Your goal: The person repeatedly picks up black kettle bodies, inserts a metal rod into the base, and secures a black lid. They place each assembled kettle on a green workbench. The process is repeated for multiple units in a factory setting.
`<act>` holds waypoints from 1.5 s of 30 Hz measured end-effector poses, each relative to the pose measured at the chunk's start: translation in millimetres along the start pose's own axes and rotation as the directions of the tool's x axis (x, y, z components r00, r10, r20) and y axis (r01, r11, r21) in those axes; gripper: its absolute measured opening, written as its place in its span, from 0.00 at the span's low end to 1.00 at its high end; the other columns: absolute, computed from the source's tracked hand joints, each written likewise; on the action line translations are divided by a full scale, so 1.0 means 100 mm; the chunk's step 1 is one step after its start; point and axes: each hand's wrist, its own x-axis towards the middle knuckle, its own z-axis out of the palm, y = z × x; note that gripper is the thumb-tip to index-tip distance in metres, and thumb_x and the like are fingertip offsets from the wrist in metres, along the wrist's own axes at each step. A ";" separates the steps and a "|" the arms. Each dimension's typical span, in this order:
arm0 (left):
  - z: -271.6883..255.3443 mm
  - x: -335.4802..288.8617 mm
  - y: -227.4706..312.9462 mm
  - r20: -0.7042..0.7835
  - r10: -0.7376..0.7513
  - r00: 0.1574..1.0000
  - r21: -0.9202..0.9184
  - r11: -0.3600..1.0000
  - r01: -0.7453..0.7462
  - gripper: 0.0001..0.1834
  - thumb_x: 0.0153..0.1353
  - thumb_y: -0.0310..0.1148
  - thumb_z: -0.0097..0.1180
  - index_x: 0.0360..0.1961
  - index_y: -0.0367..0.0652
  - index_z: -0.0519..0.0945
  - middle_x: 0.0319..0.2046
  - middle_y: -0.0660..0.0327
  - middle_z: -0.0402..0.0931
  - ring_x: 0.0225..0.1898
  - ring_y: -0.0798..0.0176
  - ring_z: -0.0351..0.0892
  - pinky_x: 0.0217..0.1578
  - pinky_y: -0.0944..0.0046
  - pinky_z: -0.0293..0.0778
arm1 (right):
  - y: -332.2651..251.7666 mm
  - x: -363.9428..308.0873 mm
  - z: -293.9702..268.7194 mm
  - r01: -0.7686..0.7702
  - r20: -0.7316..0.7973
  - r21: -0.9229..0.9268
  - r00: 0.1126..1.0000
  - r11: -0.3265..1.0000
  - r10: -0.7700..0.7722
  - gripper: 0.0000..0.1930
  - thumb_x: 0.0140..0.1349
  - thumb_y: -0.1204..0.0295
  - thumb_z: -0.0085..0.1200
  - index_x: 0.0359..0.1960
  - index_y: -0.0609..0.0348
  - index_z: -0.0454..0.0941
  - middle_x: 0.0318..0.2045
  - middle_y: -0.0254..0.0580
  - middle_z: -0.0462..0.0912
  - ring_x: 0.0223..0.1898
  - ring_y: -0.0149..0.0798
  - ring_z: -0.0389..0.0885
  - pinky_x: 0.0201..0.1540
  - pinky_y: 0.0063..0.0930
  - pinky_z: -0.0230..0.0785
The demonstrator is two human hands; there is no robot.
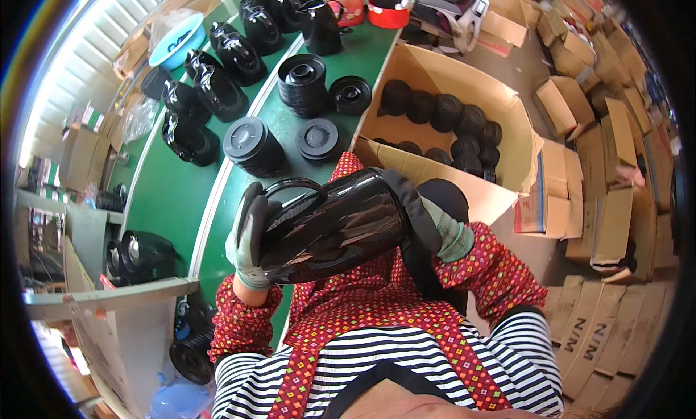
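Gloved hands (250, 234) hold a glossy black handled jug (337, 227) sideways.

I see a long green surface (156, 201) with white stripes, pale ribbed wall (94, 38) beyond, bright light along it; grey-brown floor (522, 71) opposite, crowded with open brown cardboard cartons (616, 140).

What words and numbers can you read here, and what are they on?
Big dark letters: on the flat brown cardboard cartons at lower right; readable, but I won't copy them.
Other brown cardboard boxes: any print is too small or blurred to read.
Glossy black handled jug: no writing that I can see.
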 end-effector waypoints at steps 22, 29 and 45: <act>0.05 0.08 0.14 0.198 -0.356 0.913 -0.441 0.800 0.407 0.53 0.56 0.43 0.79 0.75 0.28 0.66 0.62 0.44 0.81 0.58 0.54 0.84 0.56 0.57 0.82 | -0.40 -0.06 0.42 0.596 -0.018 -0.214 0.790 0.774 -0.613 0.37 0.76 0.49 0.55 0.76 0.63 0.65 0.76 0.51 0.66 0.73 0.43 0.70 0.76 0.36 0.60; -0.23 0.58 0.56 0.285 -0.330 0.900 -0.271 0.873 0.405 0.46 0.61 0.39 0.76 0.74 0.28 0.67 0.59 0.39 0.81 0.52 0.47 0.89 0.54 0.55 0.85 | -0.36 -0.08 0.24 0.234 0.022 0.273 0.968 0.933 -0.249 0.34 0.79 0.44 0.49 0.72 0.59 0.71 0.72 0.48 0.74 0.68 0.40 0.77 0.69 0.38 0.72; 0.05 0.19 0.08 0.465 -0.260 0.846 -0.468 0.739 0.485 0.46 0.60 0.31 0.75 0.75 0.29 0.65 0.67 0.45 0.76 0.64 0.53 0.81 0.64 0.52 0.78 | -0.14 -0.15 0.20 0.372 -0.076 -0.133 0.920 0.919 -0.384 0.38 0.78 0.47 0.48 0.78 0.64 0.61 0.79 0.56 0.57 0.78 0.46 0.59 0.78 0.36 0.55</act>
